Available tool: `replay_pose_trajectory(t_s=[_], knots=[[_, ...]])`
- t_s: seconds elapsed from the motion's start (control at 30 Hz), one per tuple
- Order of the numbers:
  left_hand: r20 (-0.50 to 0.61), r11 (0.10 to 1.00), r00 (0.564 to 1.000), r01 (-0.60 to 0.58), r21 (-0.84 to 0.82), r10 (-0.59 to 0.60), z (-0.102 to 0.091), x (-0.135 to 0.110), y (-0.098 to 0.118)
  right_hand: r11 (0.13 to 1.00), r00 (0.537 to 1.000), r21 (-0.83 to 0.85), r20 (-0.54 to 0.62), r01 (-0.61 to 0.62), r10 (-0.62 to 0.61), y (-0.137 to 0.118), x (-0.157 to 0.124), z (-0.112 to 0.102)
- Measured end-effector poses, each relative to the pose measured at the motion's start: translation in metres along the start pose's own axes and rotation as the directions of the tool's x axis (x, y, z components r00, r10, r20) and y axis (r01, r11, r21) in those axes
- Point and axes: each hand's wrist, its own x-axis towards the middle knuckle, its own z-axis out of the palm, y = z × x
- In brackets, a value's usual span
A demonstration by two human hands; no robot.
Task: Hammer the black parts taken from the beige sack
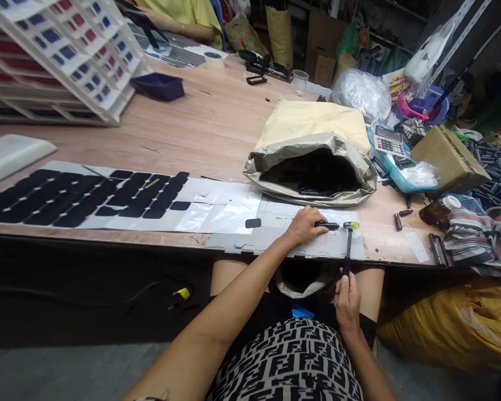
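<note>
Head view is showing my left hand (pixel 304 224) pinching a short black piece (pixel 329 226) at the grey board (pixel 229 242), near the front edge of the table (pixel 209 131). My right hand (pixel 347 299) is gripping a hammer (pixel 349 248) by its handle, its head sitting just beside the piece's right end; I cannot tell whether they are touching. If my pinch is slackening, the piece could be rolling or skidding under a blow; if my aim is drifting left, the head could be catching my fingers. A piece slipping toward me could be dropping off the edge, perhaps into the pale sack (pixel 290 289) between my legs, whose inside is too dark to read. Beyond the board, a larger sack (pixel 313 120) is lying with its mouth gaping toward me, holding dark pieces (pixel 317 179); a knock could be spilling some. To its right, a blue basket (pixel 396 181) is carrying a calculator (pixel 388 140) and a clear plastic bag (pixel 420 176).
</note>
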Motion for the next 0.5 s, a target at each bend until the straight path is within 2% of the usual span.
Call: replay_pose_trajectory(t_s=[0.2,0.33,0.5], knots=[[0.006,1.0,1.0,-0.002,-0.017,0.002,-0.002,-0.001,0.001,0.997,1.0,-0.073,-0.005,-0.004,0.004,-0.015,-0.004,0.0],[0.001,1.0,1.0,-0.003,-0.029,0.003,-0.003,0.0,0.001,0.992,0.999,-0.119,0.035,-0.037,0.042,-0.022,-0.004,0.003],[-0.007,0.999,1.0,-0.002,-0.039,0.002,-0.002,0.0,0.001,0.996,0.998,-0.08,0.039,-0.043,0.046,-0.023,-0.005,0.005]])
